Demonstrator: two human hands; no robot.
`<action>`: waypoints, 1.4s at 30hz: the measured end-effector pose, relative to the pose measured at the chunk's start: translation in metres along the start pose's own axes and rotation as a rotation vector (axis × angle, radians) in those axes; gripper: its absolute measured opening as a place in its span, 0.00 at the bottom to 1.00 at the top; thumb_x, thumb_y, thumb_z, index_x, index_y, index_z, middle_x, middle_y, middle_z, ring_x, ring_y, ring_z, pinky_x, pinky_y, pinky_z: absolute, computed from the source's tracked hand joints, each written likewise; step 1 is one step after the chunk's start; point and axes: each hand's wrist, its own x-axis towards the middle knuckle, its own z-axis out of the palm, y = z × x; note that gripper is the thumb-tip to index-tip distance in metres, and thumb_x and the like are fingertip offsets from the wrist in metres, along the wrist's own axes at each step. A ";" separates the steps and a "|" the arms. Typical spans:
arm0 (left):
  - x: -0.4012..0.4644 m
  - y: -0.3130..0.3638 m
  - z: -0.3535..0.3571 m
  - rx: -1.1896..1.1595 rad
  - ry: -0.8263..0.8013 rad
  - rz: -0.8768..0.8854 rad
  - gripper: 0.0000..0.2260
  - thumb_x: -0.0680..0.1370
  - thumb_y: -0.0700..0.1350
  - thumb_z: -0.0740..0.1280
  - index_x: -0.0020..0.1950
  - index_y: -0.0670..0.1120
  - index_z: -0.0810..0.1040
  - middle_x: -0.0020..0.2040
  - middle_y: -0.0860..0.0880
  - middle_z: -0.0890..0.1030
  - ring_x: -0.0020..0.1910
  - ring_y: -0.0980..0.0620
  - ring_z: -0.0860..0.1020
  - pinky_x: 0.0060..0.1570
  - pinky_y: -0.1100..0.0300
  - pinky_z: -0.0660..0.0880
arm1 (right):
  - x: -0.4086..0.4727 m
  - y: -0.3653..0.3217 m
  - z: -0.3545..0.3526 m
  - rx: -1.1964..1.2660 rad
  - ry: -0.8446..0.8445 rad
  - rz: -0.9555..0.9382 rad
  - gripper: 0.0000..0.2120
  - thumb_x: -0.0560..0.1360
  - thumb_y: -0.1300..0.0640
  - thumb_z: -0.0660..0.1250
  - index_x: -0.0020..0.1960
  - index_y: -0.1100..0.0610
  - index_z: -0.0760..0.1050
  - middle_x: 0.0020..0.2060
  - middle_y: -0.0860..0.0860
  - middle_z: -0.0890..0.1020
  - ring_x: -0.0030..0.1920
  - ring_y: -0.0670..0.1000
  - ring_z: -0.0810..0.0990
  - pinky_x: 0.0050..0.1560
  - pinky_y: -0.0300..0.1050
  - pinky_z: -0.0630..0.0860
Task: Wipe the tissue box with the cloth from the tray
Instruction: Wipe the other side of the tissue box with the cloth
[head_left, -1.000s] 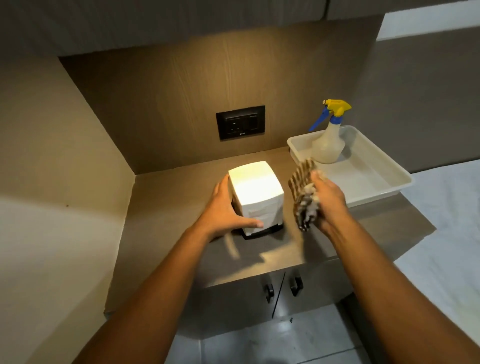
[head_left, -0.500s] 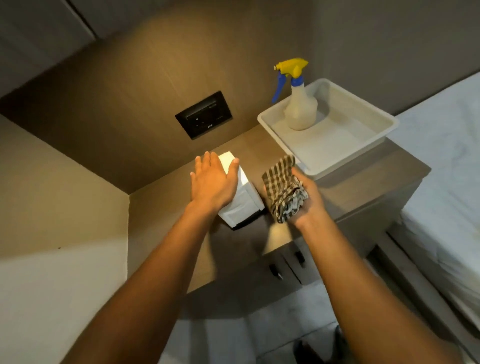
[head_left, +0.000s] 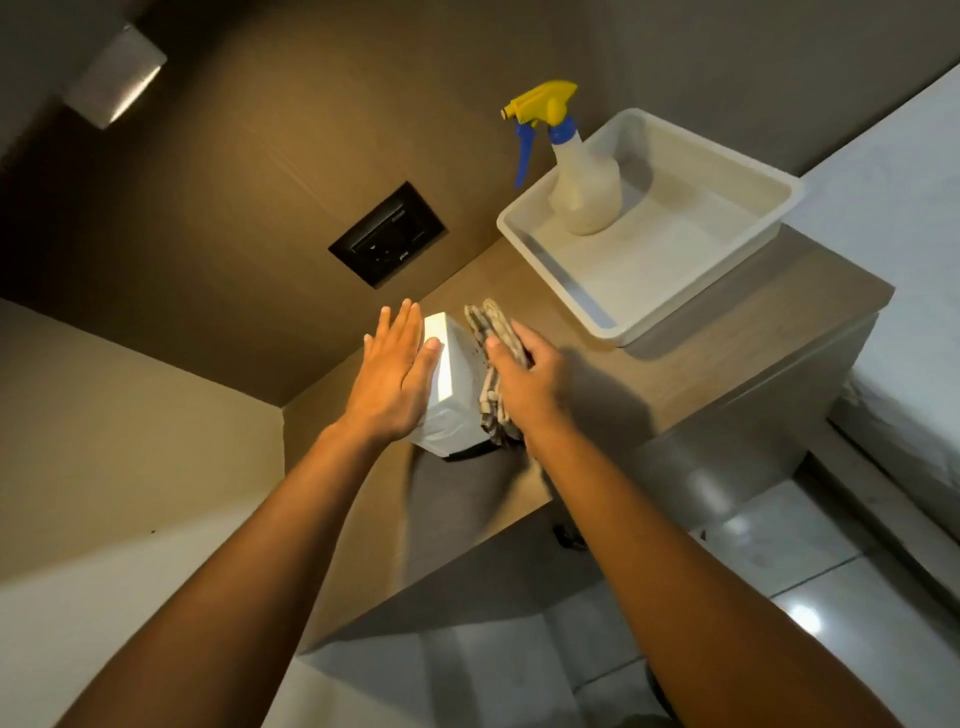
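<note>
On the brown wooden countertop (head_left: 701, 358), the left hand (head_left: 392, 387) lies flat, fingers spread, against the white rectangular tissue box (head_left: 454, 395), while the right hand (head_left: 524, 384) presses the checked cloth (head_left: 493, 364) onto its opposite side.

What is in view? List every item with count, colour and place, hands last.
tissue box: one, white, on the counter, between the hands
cloth: one, checked brown and white, pressed against the box's right side
tray: one, white, at the counter's far right
spray bottle: one, clear with yellow and blue head, upright in the tray
wall socket: one, black, on the back panel
counter: one, brown
left hand: flat on the box
right hand: holding the cloth
</note>
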 end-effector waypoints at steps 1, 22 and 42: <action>0.000 0.000 0.000 0.000 0.002 0.000 0.34 0.83 0.63 0.43 0.86 0.47 0.47 0.87 0.51 0.46 0.84 0.53 0.39 0.82 0.47 0.36 | 0.002 -0.002 0.006 -0.037 -0.014 -0.038 0.19 0.75 0.45 0.66 0.65 0.47 0.76 0.55 0.44 0.83 0.54 0.46 0.81 0.55 0.51 0.81; 0.003 -0.004 0.004 0.014 0.000 -0.008 0.33 0.84 0.62 0.44 0.86 0.49 0.47 0.87 0.52 0.46 0.85 0.54 0.40 0.80 0.52 0.36 | 0.032 0.009 0.028 -0.241 -0.067 -0.064 0.17 0.80 0.48 0.61 0.66 0.52 0.76 0.56 0.53 0.81 0.55 0.53 0.80 0.54 0.55 0.80; 0.002 -0.003 0.004 0.001 0.014 -0.009 0.32 0.84 0.62 0.44 0.86 0.49 0.47 0.87 0.52 0.47 0.85 0.54 0.41 0.83 0.48 0.38 | -0.025 0.038 0.022 -0.125 0.032 -0.045 0.18 0.80 0.48 0.61 0.68 0.52 0.74 0.62 0.53 0.76 0.61 0.53 0.76 0.59 0.50 0.78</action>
